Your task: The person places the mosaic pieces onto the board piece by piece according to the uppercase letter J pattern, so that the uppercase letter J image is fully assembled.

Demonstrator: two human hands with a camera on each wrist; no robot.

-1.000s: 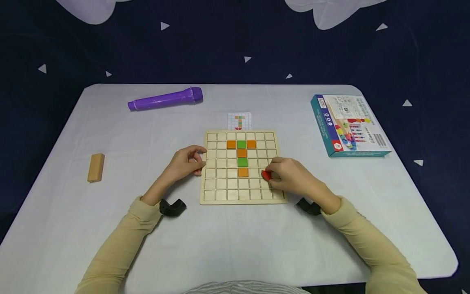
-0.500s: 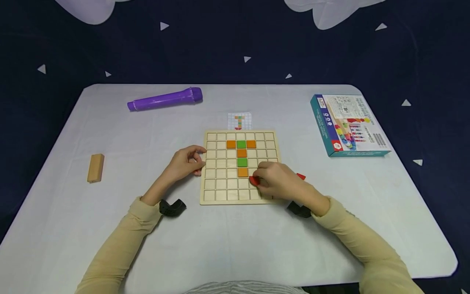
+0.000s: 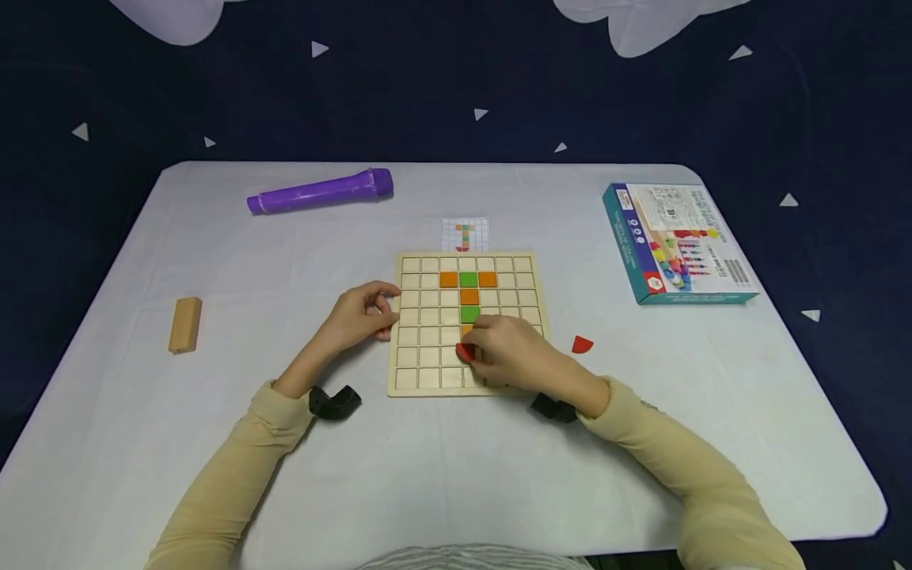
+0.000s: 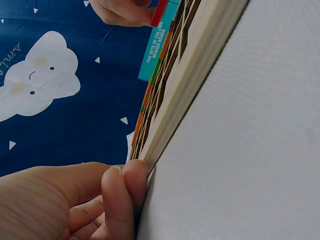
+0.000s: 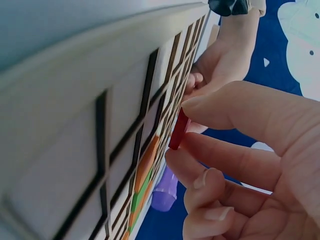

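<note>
A wooden grid board (image 3: 420, 380) with a few orange and green square tiles (image 3: 468, 279) lies at the middle of the table. My right hand (image 3: 516, 352) is over its lower part and pinches a red piece (image 3: 465, 353) between thumb and fingertips. In the right wrist view the red piece (image 5: 179, 131) is tilted, its thin edge showing beside the grid. My left hand (image 3: 363, 313) rests its thumb and fingertips against the board's left edge, spaced apart along it. Another red piece (image 3: 582, 344), quarter-round, lies on the table right of the board.
A small card (image 3: 465, 234) with a coloured pattern lies behind the board. Farther back left is a purple microphone-shaped thing (image 3: 321, 192). A wooden block (image 3: 185, 324) lies at the left, and a printed box (image 3: 680, 244) at the back right.
My right hand has moved left across the board with the red piece, to just below the column of tiles. The other red piece has come into view. My left hand has stayed put.
</note>
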